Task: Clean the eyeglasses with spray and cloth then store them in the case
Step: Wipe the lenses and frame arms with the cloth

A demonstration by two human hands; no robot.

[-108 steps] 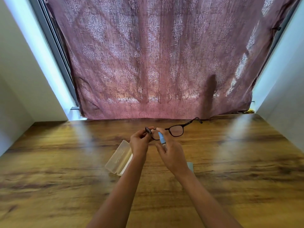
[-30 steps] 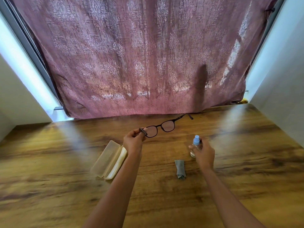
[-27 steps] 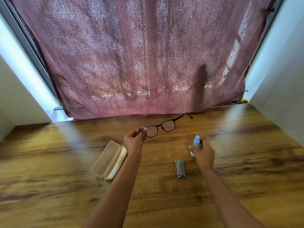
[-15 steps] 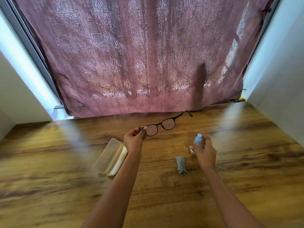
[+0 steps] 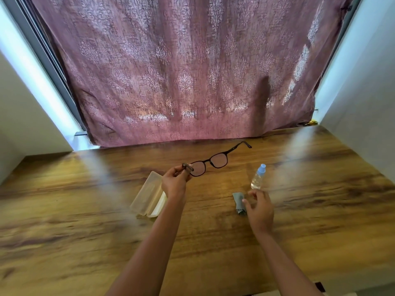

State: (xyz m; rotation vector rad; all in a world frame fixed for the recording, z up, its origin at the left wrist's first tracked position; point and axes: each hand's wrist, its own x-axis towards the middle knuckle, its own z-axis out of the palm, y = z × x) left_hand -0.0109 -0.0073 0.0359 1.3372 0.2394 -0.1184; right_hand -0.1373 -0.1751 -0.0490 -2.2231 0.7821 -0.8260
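centre frame, left hand point(image 5: 174, 184) pinches eyeglasses point(image 5: 208, 164) by one temple. right hand point(image 5: 259, 211), fingers loosely apart, hovers beside the grey cloth point(image 5: 238, 197), just below the spray bottle point(image 5: 257, 178).

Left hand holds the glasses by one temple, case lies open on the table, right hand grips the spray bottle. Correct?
Wrong on the right hand: the head view shows the right hand open and clear of the spray bottle, which stands alone on the table. The rest holds: the left hand holds the glasses by one temple, and the case lies open.
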